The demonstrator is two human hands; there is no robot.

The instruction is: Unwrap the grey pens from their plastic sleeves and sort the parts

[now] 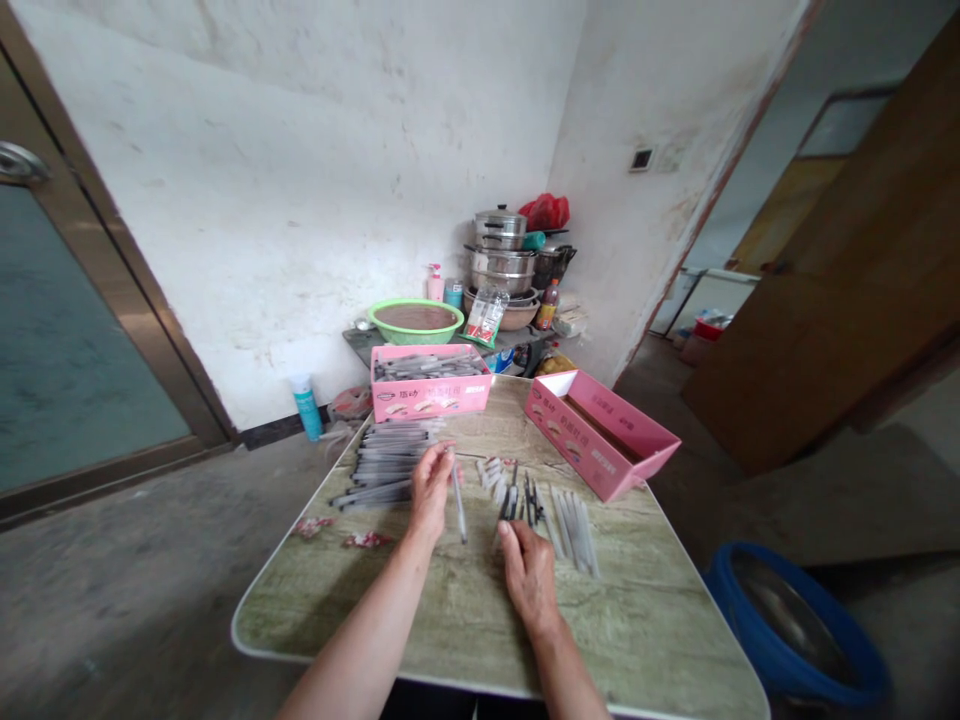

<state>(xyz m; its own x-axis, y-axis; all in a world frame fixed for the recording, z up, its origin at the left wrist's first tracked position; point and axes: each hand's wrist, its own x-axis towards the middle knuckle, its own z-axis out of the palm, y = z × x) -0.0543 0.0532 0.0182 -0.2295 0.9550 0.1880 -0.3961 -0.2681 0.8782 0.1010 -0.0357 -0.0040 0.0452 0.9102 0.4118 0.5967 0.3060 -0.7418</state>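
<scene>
My left hand (430,490) pinches a slim clear pen (460,508) by its upper end, and the pen hangs down at a slant. My right hand (529,570) is closed, with thumb and fingers together beside small black pen parts (531,497); what it grips is hidden. Short white caps (493,478) lie beyond that hand. To its right, clear empty-looking pen barrels (576,530) lie side by side. A large pile of grey pens with dark ends (386,462) rests left of my left hand.
A pink box (431,400) full of pens stands at the table's far edge. Another pink box (592,445), open-topped, sits at the right. Behind are a green basin (416,335) and stacked steel pots (501,265). A blue tub (795,640) stands right of the table (450,630).
</scene>
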